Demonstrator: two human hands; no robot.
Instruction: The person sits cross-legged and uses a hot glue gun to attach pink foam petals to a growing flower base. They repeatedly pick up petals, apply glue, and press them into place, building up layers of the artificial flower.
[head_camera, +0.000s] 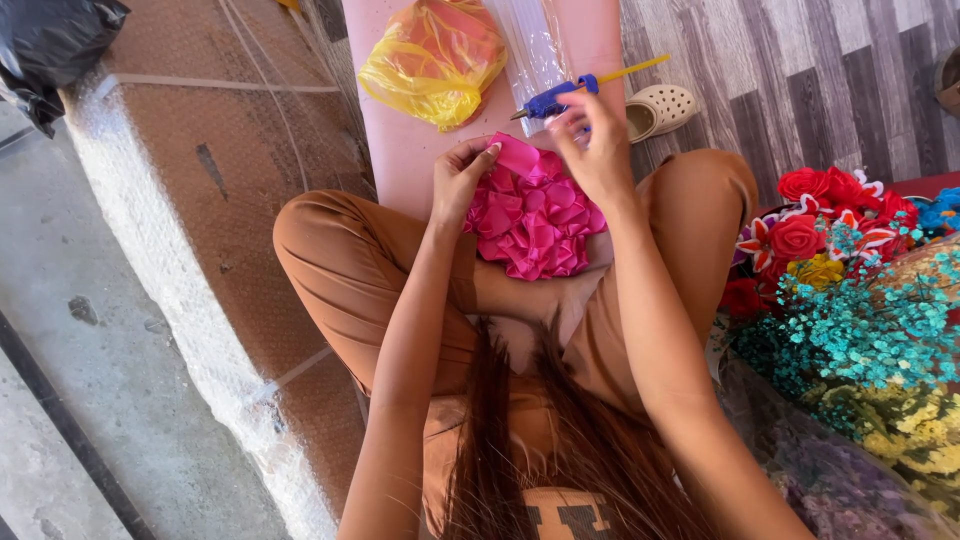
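**Fingers on pink ribbon piece, glue gun in other hand**

Fingers (478, 158) of my left hand (458, 185) pinch a folded pink ribbon piece (517, 155) at the top edge of the pink ribbon flower cluster (533, 225), which sits at the near end of the pink bench (400, 150), against my lap. Right hand (598, 150) grips the blue glue gun (552, 101), nozzle pointing left. Yellow plastic bag (435, 58) lies farther up the bench. Artificial flower bunch (850, 300) off its right side.

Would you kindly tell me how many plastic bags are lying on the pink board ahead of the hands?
2. A crumpled yellow bag lies at the far left of the pink board; a clear bag lies beside it on the right, under the blue glue gun. Others may be out of frame.
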